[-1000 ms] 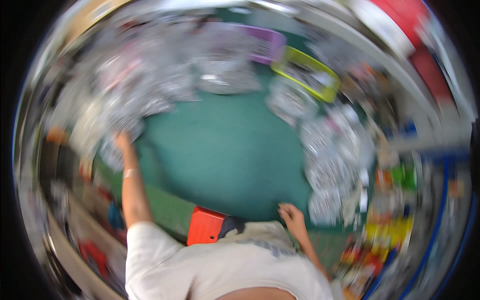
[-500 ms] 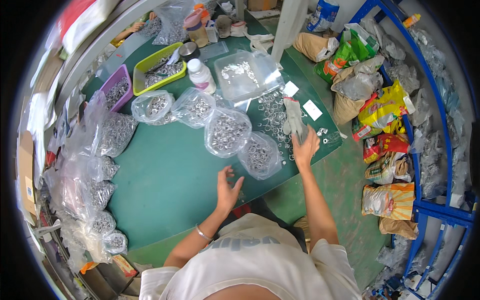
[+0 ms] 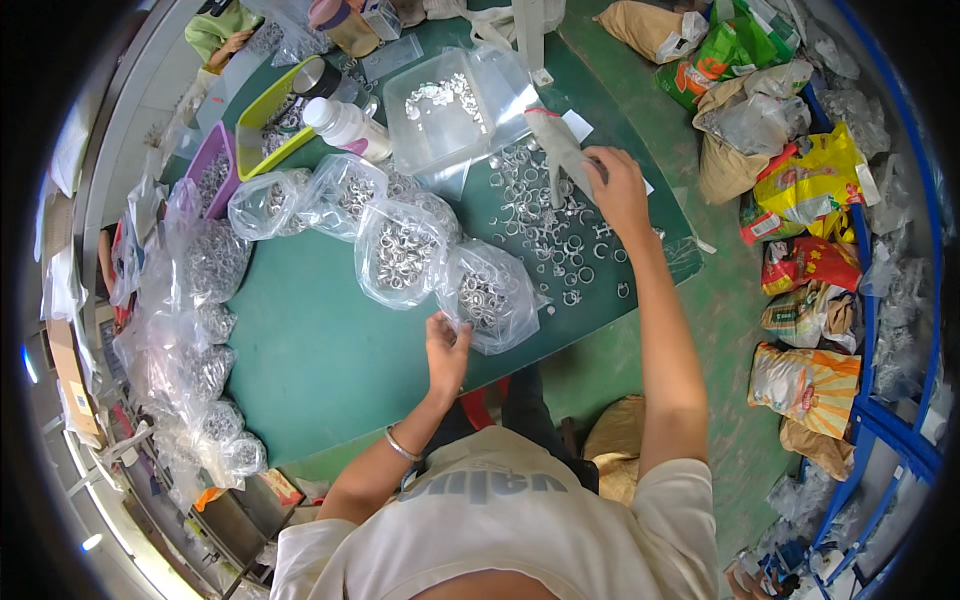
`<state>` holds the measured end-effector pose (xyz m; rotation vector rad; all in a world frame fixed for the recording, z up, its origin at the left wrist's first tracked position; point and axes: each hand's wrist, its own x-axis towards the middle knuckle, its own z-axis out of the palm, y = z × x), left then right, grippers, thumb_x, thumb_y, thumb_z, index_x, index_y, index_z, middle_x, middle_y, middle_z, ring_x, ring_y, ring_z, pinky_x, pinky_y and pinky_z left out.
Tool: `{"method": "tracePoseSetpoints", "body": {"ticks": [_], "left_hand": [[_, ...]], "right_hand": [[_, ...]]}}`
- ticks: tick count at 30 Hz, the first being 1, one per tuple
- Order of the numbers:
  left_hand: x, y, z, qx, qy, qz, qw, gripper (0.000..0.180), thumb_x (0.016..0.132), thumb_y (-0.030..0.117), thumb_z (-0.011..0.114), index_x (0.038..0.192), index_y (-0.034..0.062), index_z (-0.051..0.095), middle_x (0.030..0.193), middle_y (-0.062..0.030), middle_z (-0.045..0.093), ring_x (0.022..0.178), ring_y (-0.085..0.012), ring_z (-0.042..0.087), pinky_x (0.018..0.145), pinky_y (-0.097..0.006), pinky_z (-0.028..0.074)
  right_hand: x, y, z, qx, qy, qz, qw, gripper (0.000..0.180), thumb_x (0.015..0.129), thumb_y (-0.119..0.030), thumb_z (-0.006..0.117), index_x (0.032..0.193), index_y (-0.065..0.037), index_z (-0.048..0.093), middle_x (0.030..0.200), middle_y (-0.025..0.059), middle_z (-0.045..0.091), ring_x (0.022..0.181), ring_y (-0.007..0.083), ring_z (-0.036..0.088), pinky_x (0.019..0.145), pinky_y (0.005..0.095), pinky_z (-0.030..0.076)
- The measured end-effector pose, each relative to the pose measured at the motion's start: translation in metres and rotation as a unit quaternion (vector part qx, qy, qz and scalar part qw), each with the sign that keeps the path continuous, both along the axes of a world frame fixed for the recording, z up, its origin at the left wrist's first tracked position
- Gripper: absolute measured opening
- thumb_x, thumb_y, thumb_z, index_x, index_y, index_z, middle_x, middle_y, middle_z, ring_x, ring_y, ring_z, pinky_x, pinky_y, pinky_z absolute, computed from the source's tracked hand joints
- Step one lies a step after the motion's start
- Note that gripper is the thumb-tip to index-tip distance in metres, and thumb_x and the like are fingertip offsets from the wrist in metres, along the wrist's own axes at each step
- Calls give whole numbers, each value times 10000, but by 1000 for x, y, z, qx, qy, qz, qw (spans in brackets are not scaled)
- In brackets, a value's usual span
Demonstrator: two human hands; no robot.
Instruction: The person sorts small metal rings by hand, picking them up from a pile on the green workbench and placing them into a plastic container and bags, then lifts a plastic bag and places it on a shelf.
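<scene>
My right hand (image 3: 617, 190) grips one end of a grey work glove (image 3: 558, 145) lying over the loose metal rings (image 3: 545, 225) at the table's right side. Its fingers are closed, partly hidden by the back of the hand. My left hand (image 3: 447, 355) is at the near edge of a clear plastic bag of rings (image 3: 487, 297), fingers bent and closed on the bag's rim. Beside that bag stands another open bag of rings (image 3: 403, 255). Two more bags (image 3: 345, 195) (image 3: 272, 203) continue the row toward the far left.
A clear plastic tray (image 3: 432, 145) holds small pale pieces. A white bottle (image 3: 345, 128), a yellow-green basket (image 3: 245, 135) and a purple basket (image 3: 228, 180) stand at the back left. Filled bags (image 3: 215, 262) line the left edge. Sacks (image 3: 805, 385) and a blue rack (image 3: 872, 330) stand right.
My left hand has reached the nearest bag's rim and its fingers have closed. My right hand, still on the glove, has moved farther over the rings. The whole view has shifted.
</scene>
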<state>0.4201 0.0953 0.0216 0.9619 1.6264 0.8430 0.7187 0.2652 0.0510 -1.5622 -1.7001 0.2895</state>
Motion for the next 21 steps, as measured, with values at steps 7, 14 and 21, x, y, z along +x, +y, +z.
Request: {"method": "tracePoseSetpoints", "body": {"ticks": [7,14,21], "left_hand": [[0,-5,36,-37,-14,24,999,243,827,-6,552,1049,25,456,917,-44,552,791,-91,505,685,-236,422],[-1,20,37,-94,-240,128,958,240,852,160,597,1014,21,489,974,-71,552,924,-178,539,821,-328,429],[-19,42,46,-151,-259,84,950,263,846,149,611,1056,4,549,894,-10,595,733,-73,521,641,-245,426]], "right_hand": [[-16,-76,29,-210,137,-130,959,155,847,-169,558,916,-35,597,748,125,619,679,283,601,620,376,460],[-131,-164,-13,-236,263,-53,934,436,818,-221,617,1147,30,481,967,196,602,818,309,607,706,350,475],[-138,-169,3,-249,413,-37,875,182,833,-37,558,1009,8,562,812,86,594,695,111,530,634,251,432]]}}
